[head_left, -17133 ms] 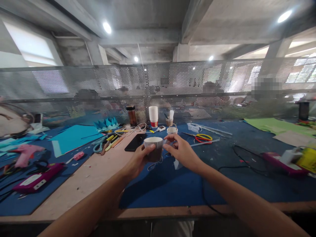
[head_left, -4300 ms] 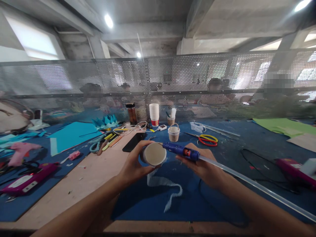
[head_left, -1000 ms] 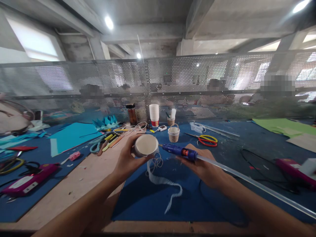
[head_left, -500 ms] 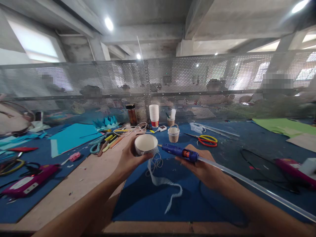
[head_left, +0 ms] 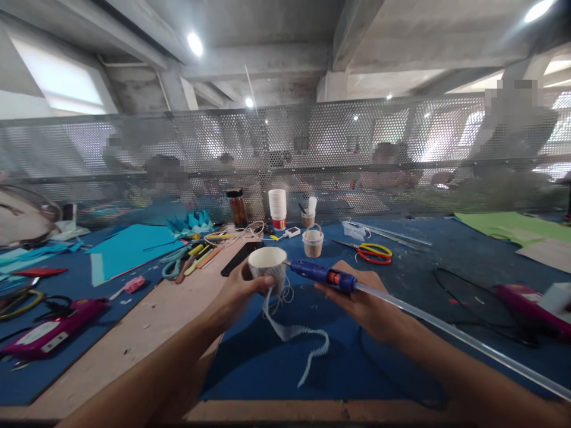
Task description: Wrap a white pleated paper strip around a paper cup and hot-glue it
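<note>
My left hand (head_left: 243, 288) is closed around a white paper cup (head_left: 273, 272), its thumb across the front and the open rim tipped slightly toward me. A pale pleated strip (head_left: 289, 331) trails from the cup down onto the blue mat (head_left: 250, 371), and thin string (head_left: 285, 300) loops beside it. My right hand (head_left: 357, 297) grips a blue hot glue gun (head_left: 319, 273) with a long clear glue stick (head_left: 428, 318) running out of its back. The gun's nozzle is at the cup's right rim; I cannot tell whether it touches.
Beyond the cup stand a small basket-like cup (head_left: 313, 244), stacked paper cups (head_left: 278, 209) and a brown jar (head_left: 237, 207). Scissors (head_left: 375, 252) lie right, a black phone (head_left: 238, 259) left. Magenta power strips (head_left: 56, 327) sit at both sides. A perforated metal screen (head_left: 321, 142) closes the back.
My left hand has tilted the cup more upright, so its outer wall shows, and shifted slightly right. The phone behind it has come into view. The glue gun has barely moved.
</note>
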Demonstrator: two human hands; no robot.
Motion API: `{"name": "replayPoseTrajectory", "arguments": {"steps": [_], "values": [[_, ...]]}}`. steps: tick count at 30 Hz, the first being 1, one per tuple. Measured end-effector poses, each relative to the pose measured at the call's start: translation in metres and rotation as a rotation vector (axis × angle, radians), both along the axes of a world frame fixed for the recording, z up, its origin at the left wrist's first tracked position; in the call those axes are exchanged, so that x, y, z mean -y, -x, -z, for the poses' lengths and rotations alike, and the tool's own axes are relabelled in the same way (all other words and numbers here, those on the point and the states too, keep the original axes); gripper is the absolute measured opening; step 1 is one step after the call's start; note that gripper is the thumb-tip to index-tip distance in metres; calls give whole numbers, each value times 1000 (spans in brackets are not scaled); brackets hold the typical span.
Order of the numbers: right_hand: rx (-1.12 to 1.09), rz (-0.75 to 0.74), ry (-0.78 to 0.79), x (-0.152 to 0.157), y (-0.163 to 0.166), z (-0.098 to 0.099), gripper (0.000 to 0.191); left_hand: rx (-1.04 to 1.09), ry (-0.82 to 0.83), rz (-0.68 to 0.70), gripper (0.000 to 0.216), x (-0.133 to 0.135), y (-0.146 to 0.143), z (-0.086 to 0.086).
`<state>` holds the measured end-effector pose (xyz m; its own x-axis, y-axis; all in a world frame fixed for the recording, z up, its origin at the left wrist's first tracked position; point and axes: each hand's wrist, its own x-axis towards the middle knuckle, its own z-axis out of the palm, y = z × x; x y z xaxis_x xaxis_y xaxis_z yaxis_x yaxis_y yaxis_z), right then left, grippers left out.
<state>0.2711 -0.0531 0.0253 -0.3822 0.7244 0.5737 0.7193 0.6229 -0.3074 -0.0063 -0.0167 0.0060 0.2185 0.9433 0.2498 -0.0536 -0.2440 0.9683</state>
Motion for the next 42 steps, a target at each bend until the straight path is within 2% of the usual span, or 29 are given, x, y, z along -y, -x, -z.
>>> {"name": "replayPoseTrajectory", "arguments": {"steps": [11,22,29,42], "values": [[16,-4,-19,0,-1,4,32,170,131,123,67,1,-1,3],[17,-6,-41,-1,-1,6,31,211,179,130,73,2,-1,3],[6,-20,-34,0,-1,4,29,250,171,212,66,3,-1,2],[-17,-6,2,-2,-2,3,27,278,193,213,66,8,-5,-6]]}}
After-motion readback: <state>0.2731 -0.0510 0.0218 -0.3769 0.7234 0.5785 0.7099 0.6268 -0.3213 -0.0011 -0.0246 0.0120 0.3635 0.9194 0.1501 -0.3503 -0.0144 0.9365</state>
